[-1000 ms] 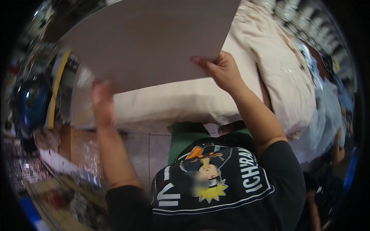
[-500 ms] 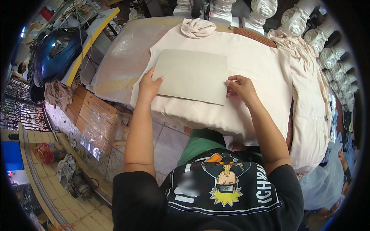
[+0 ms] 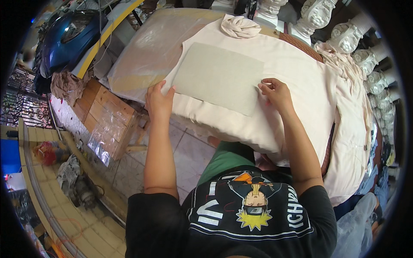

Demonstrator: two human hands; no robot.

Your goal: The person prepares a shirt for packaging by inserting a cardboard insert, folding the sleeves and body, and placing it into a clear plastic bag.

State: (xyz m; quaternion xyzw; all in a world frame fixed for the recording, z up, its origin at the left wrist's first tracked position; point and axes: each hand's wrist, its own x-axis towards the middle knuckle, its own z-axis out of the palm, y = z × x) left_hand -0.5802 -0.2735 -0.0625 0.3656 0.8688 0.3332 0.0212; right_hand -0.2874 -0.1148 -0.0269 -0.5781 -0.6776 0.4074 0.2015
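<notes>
Lowered from mid-air since a second ago, the grey board [image 3: 219, 77] now lies flat on cream cloth [image 3: 297, 107], between the fingers of both hands. On the left hand [image 3: 158, 101] they're spread, thumb by the board's near corner. On the right hand [image 3: 278, 93] they curl toward the thumb beside the opposite edge; lower ones are partly hidden, so I cannot tell whether they pinch it. Right of those fingers, clear plastic [image 3: 355, 228] runs out of view
</notes>
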